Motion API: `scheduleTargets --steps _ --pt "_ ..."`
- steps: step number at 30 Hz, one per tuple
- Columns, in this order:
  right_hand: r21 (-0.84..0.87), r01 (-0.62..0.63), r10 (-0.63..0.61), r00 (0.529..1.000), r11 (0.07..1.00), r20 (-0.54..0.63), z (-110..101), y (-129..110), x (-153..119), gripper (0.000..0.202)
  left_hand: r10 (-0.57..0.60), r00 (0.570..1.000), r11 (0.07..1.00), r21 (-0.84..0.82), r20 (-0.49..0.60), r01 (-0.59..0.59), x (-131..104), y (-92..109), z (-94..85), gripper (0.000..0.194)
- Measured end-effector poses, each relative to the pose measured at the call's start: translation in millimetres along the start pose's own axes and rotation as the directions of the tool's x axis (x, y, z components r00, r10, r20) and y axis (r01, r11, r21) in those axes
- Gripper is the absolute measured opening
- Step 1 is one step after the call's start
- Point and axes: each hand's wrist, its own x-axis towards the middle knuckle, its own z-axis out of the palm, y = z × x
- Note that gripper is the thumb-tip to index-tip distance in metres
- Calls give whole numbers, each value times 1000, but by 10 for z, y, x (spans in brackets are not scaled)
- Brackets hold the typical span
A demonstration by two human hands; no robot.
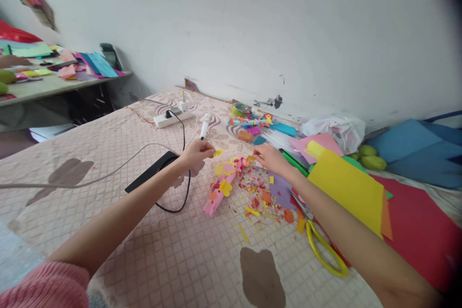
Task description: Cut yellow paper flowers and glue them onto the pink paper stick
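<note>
My left hand is closed in a pinch on a small yellow paper piece, above the cloth-covered table. At the far end of a pink paper craft, my right hand has its fingers pinched together by a small orange-yellow piece. Yellow and orange paper shapes lie along the pink craft, with a yellow flower near its middle. Paper scraps are scattered to its right. A white glue gun stands just beyond my left hand.
A black tablet-like object and cables lie left. Yellow-handled scissors, a yellow sheet and a red sheet are right. A white power strip sits behind. At the far left, a person's hand rests over another table.
</note>
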Motion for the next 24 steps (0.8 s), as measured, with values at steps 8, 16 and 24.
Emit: scheduleTargets --steps 8,16,24 --pt "-78 187 -185 982 979 29 -57 -10 -171 19 34 998 989 143 -48 -27 173 1 97 12" --pt "23 92 -90 992 995 -88 66 111 -304 14 -31 992 943 326 -119 68 467 -62 192 9" --pt "182 -31 62 984 983 -169 120 63 -302 11 49 982 832 551 -181 60 461 18 319 23"
